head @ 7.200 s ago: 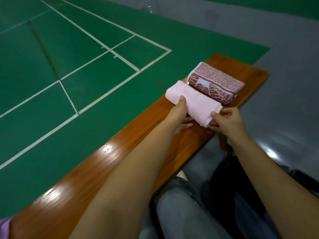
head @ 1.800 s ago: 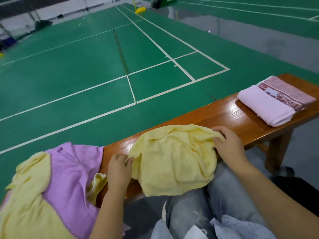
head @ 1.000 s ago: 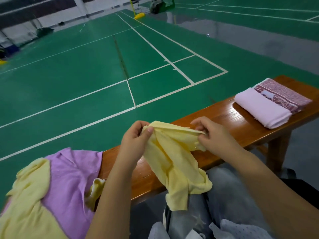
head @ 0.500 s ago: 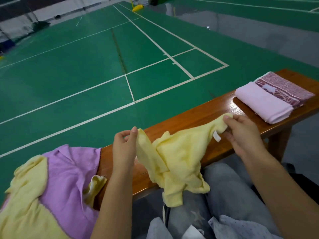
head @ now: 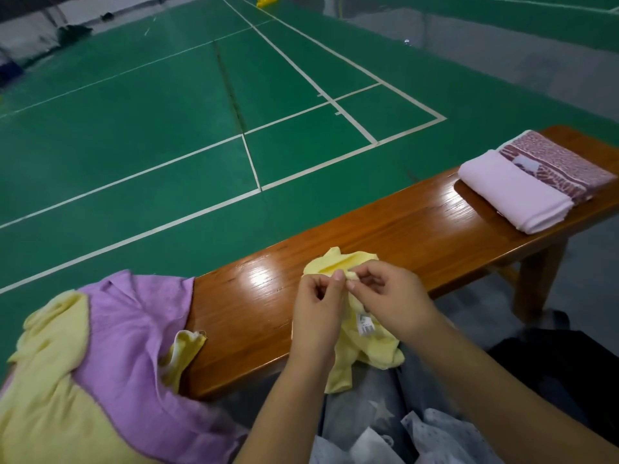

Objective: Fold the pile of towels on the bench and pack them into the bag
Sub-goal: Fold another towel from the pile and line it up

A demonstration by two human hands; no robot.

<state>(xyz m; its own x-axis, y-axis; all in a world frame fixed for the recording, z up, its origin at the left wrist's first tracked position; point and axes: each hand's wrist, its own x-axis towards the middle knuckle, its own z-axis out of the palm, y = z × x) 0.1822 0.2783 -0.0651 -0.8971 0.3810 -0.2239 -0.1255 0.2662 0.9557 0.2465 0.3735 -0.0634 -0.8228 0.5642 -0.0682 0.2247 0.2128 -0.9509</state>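
Pinching one hem of the yellow towel [head: 355,343], my left hand [head: 318,306] and right hand [head: 388,298] meet fingertip to fingertip above the near edge of the surface [head: 402,236]; both have thumb and forefinger closed on the cloth, the other fingers loosely curled. To do this step well, I judge, the hands should slide apart along the hem until each finds a corner, then draw the cloth taut and lay it flat on the bare wood before the first fold. The towel is thin, soft and crumpled; a white care label [head: 365,328] shows below my right hand, and the loose bulk hangs over the edge toward my lap. Left: an unfolded pile, a purple towel [head: 134,346] over another yellow one [head: 43,396]. Far right: a folded pink towel [head: 512,192] touching a folded patterned maroon towel [head: 562,162]. The bag I cannot identify with certainty.
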